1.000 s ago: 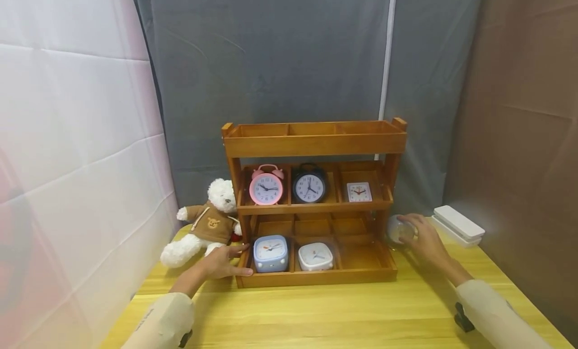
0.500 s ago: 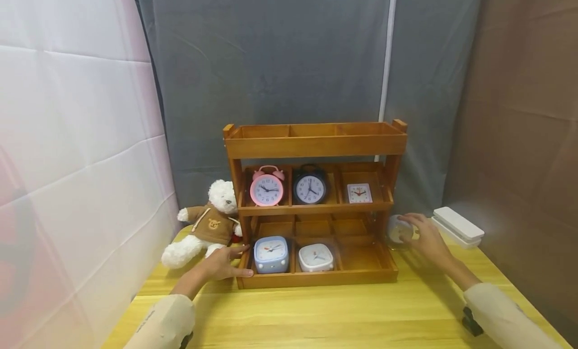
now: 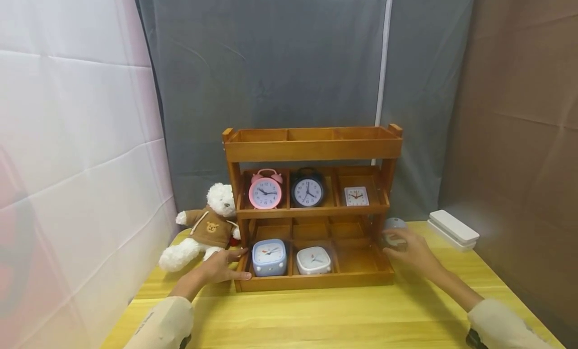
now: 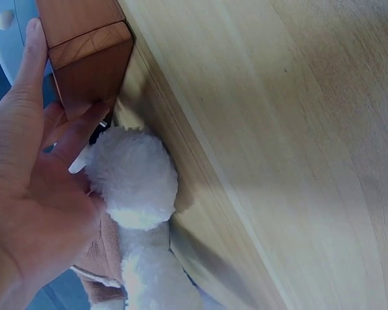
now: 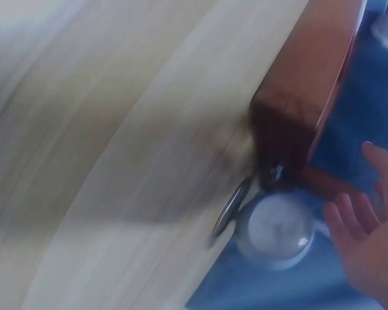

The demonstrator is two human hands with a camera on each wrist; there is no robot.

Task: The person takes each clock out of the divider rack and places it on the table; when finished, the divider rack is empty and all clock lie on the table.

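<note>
A three-tier wooden shelf stands on the table. My left hand grips its lower left corner, thumb on the front edge and fingers against the side. Off the shelf's lower right side my right hand is held with fingers spread, overlapping a round greyish clock. In the right wrist view that clock sits apart from the fingertips. A blue clock and a white clock occupy the bottom tier; pink, black and small square white clocks stand on the middle one.
A white teddy bear in a brown hoodie leans beside the shelf's left side, close to my left hand. White flat boxes lie at the table's back right. A grey curtain hangs behind.
My right hand has left the round clock and moved left toward the shelf's right side. The left hand keeps its hold. The head view has shifted slightly.
</note>
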